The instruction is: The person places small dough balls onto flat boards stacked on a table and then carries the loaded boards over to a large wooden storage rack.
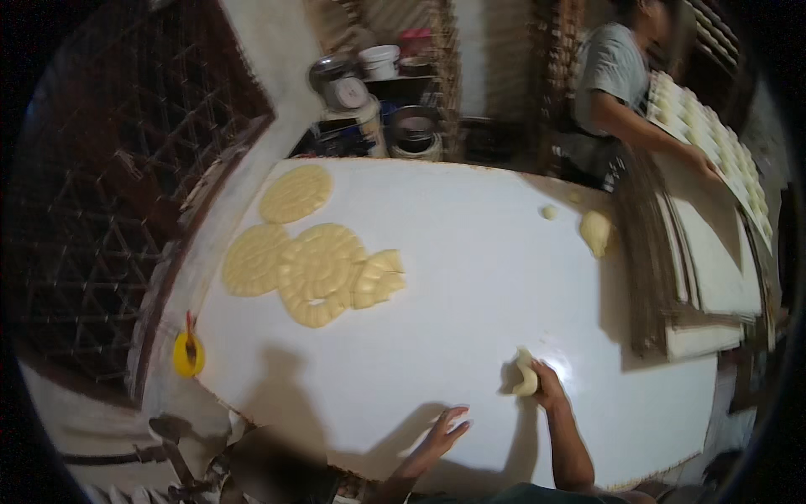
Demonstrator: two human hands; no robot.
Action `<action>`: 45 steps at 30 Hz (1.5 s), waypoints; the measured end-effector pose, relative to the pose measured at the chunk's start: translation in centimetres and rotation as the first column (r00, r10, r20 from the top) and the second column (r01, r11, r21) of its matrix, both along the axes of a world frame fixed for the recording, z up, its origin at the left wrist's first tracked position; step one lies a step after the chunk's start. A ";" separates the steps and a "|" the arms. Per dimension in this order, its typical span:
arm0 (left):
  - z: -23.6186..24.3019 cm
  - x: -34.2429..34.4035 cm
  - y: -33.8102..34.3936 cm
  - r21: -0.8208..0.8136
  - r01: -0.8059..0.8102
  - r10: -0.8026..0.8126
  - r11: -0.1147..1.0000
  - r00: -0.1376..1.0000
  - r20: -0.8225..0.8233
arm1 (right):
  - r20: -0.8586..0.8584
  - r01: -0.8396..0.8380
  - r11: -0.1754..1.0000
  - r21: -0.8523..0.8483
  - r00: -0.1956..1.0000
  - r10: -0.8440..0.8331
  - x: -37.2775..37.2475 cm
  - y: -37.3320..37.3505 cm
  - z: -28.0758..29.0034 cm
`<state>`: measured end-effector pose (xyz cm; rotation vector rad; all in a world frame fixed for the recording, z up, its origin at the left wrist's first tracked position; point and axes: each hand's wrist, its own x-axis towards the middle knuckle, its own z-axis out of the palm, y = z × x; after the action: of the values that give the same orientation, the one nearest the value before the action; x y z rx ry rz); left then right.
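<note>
My right hand grips a pale, curved strip of dough over the white tabletop. Fingers apart and with nothing in them, my left hand hovers nearer the front edge, to the left of the right hand. Several flattened, scored slabs of dough lie on the left half of the table, some overlapping. Toward the back right sit a lump of dough and a small dough ball.
A stack of boards and cloths stands on the table's right side. Behind it a person holds a tray of dough pieces. A yellow bowl with a brush is at the left edge. A scale stands beyond the far edge.
</note>
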<state>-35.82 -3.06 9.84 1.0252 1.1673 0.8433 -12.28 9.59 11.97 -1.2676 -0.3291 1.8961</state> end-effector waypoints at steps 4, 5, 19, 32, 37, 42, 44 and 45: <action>-1.1 15.1 0.8 0.274 0.217 -0.171 0.937 0.969 -0.180 | -0.002 0.510 0.857 0.079 0.859 -0.511 2.2 -12.6 1.7; 0.2 17.9 0.0 0.272 0.255 -0.236 0.928 0.967 -0.099 | 0.252 0.526 0.828 0.192 0.789 -0.560 4.7 -14.4 1.6; -0.9 31.2 -3.9 0.436 0.689 -0.156 0.579 0.618 -0.770 | 0.835 0.310 0.930 0.196 0.445 -0.324 42.1 -33.1 -1.1; -1.9 38.7 -6.1 0.527 0.426 0.062 0.736 0.733 -0.678 | 0.793 -0.058 0.855 0.515 -0.346 -0.501 41.1 -24.5 -4.3; -10.6 28.4 -4.6 0.345 0.748 -0.161 0.567 0.511 -0.844 | 0.767 -0.555 0.678 0.483 -0.106 -0.633 43.4 -31.8 -6.9; -7.5 38.0 -1.0 0.674 0.353 0.334 0.649 0.664 -0.669 | 0.834 0.034 0.853 0.522 -0.230 -0.501 44.8 -23.4 -6.3; -7.5 37.2 -6.8 0.685 0.468 0.308 0.558 0.650 -0.695 | 0.759 -0.313 0.833 0.457 -0.351 -0.548 40.6 -24.6 -4.9; -6.5 35.2 -8.7 0.679 0.526 0.263 0.513 0.656 -0.707 | 0.799 -0.412 0.804 0.430 -0.241 -0.551 41.6 -27.8 -6.2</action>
<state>-0.58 -11.75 3.30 2.5108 1.2823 0.8775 29.32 -18.18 5.72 -1.9541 -1.5437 -0.1564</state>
